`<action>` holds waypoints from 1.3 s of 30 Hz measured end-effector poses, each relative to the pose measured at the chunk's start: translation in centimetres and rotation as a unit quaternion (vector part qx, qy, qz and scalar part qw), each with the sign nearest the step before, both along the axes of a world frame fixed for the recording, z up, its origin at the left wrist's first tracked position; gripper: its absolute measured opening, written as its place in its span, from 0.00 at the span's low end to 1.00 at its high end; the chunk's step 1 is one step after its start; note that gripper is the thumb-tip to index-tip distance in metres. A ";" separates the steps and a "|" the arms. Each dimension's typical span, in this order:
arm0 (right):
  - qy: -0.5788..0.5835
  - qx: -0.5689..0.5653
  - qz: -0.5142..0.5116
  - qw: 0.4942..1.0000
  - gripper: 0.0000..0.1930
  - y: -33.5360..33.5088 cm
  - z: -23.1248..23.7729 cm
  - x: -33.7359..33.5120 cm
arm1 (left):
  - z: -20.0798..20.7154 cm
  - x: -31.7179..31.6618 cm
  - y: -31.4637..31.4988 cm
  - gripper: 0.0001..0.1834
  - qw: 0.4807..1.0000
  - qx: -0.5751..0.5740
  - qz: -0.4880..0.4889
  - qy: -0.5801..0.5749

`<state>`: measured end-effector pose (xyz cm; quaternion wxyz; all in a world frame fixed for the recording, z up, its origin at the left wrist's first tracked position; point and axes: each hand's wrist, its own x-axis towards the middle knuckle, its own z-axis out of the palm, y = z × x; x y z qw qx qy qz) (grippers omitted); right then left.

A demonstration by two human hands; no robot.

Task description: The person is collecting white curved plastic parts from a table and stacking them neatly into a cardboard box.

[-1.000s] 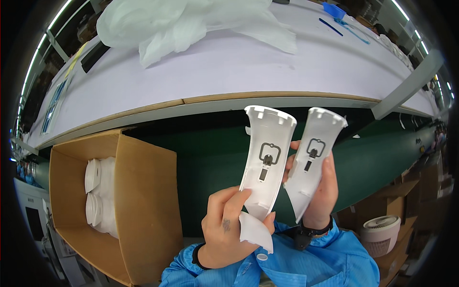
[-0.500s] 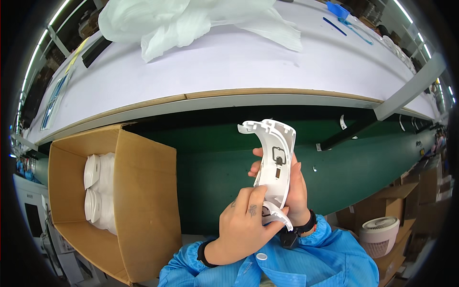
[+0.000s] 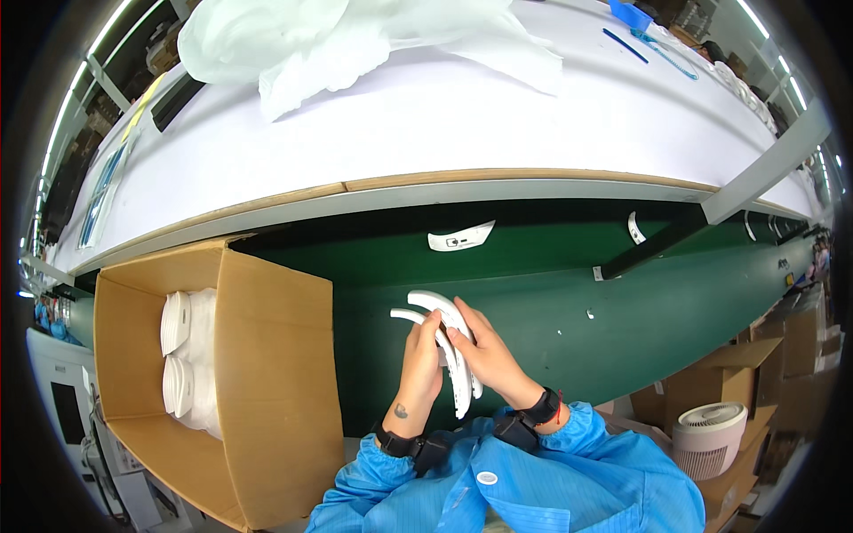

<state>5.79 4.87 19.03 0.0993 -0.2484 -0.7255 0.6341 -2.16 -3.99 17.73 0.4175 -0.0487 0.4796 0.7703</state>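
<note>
My left hand (image 3: 419, 362) and my right hand (image 3: 494, 362) hold curved white plastic shell parts (image 3: 458, 377) between them, above the green floor. The parts lie side by side with their edges toward me, and their curved ends stick out past the left hand's fingertips. My left fingers wrap them from the left; the right thumb and fingers press from the right. The palms and part of the pieces' faces are hidden. Beyond the hands, a separate curved white piece (image 3: 462, 238) with small dark cutouts lies near the table's underside.
At the left stands an open cardboard box (image 3: 275, 382) with stacked white curved parts (image 3: 177, 324) and white wrapping inside. The white table (image 3: 426, 133) carries crumpled translucent foam sheeting (image 3: 311, 53). A slanted table leg (image 3: 657, 240) is at right, with a round fan-like appliance (image 3: 709, 435) behind.
The held white parts have turned from showing their inner face to edge-on, and moved lower and left. My left hand has gone up and left; the right now grips from the right side.
</note>
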 end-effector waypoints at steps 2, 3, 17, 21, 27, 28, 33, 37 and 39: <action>-0.010 -0.020 0.016 1.000 0.30 0.2 -1.7 -0.1 | -1.6 -0.1 0.0 0.17 1.000 -0.005 -0.002 -0.016; -0.020 -0.038 0.030 0.999 0.30 0.0 -2.3 0.0 | -2.1 -0.2 0.0 0.17 0.999 -0.009 -0.005 -0.031; -0.032 0.370 0.049 0.927 0.17 11.0 -15.5 -11.6 | -7.3 -2.6 -5.1 0.22 0.986 -0.033 -0.018 -0.163; -0.207 0.491 0.156 0.832 0.15 15.1 -19.5 -17.1 | -8.6 -1.9 -7.3 0.23 0.989 -0.045 -0.017 -0.142; -0.160 0.502 0.131 0.840 0.25 15.2 -23.6 -18.3 | -10.5 -1.3 -6.6 0.23 0.984 -0.109 -0.049 -0.130; -0.191 0.484 0.120 0.845 0.28 14.1 -23.1 -18.3 | -11.0 -1.6 -6.8 0.20 0.985 -0.101 -0.040 -0.138; -0.223 0.288 0.161 0.917 0.36 12.1 -18.4 -13.9 | -10.9 -2.8 -5.7 0.15 0.980 -0.080 -0.006 -0.181; -0.162 -0.184 0.112 0.963 0.30 9.1 -11.2 -8.2 | -9.4 -3.8 -4.6 0.14 0.982 -0.042 0.019 -0.182; -0.018 -0.316 0.103 0.943 0.29 7.3 -8.8 -5.9 | -8.3 -4.1 -4.3 0.14 0.982 -0.021 0.012 -0.188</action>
